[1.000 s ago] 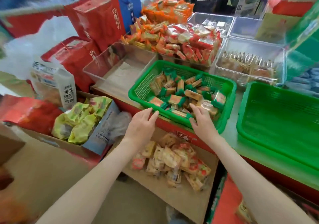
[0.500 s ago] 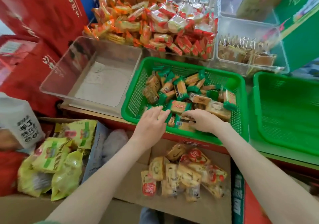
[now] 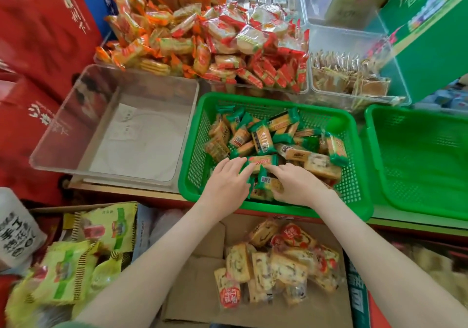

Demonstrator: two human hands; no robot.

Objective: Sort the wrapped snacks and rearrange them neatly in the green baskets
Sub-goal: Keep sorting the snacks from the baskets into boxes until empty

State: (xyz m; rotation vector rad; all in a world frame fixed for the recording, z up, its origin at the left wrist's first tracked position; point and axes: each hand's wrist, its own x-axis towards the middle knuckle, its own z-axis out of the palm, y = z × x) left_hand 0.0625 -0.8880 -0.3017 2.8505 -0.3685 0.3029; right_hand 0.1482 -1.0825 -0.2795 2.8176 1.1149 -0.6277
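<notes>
**HAND POSITIONS AT THE CENTRE BASKET**

Red gift bags occupy the far left. Below them lie yellow-green packets. A clear tray stands just beside the left wall of the green basket.

The left hand reaches over the near rim of this basket. Its fingers are straight and close together, lying flat on the green-wrapped snacks, which are heaped loosely inside. It grasps nothing.

The right hand is just beside the left hand, in the same basket. Its fingers and thumb curl round a barcode packet near the front wall.

Below the basket, an open cardboard box holds clear-wrapped cake slices. Behind the basket, orange and red snacks are piled high. To their right, a clear bin holds brown packets.

A second green basket stands just beside the first, on its right. A green carton rises at the far right rear
</notes>
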